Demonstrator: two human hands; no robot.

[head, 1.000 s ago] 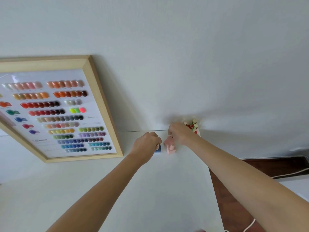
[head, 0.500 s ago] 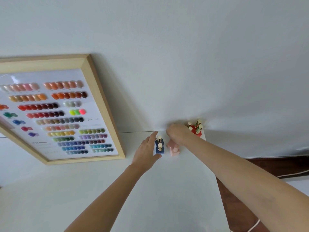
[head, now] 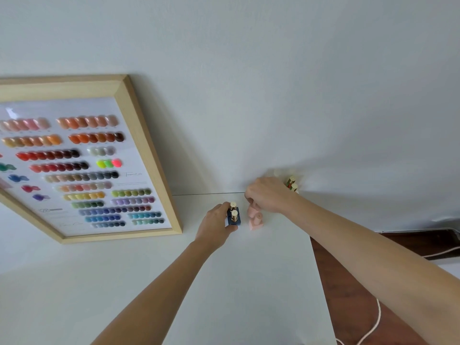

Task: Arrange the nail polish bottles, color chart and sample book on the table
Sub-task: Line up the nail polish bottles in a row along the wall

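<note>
Near the centre of the frame, at the far edge of the white table, the left hand curled round a pair of dark blue nail polish bottles with gold caps, fingers on their left side and thumb at the near base. Just to their right stood two pale pink bottles; the right hand hung over the farther one with fingers bent down onto its cap, apparently pinching it. Behind that hand, against the wall, a cluster of red and green bottles showed only partly. At the left of the frame the wood-framed color chart leaned against the wall, its lower edge on the table. A white cable lay on the brown floor at lower right
</note>
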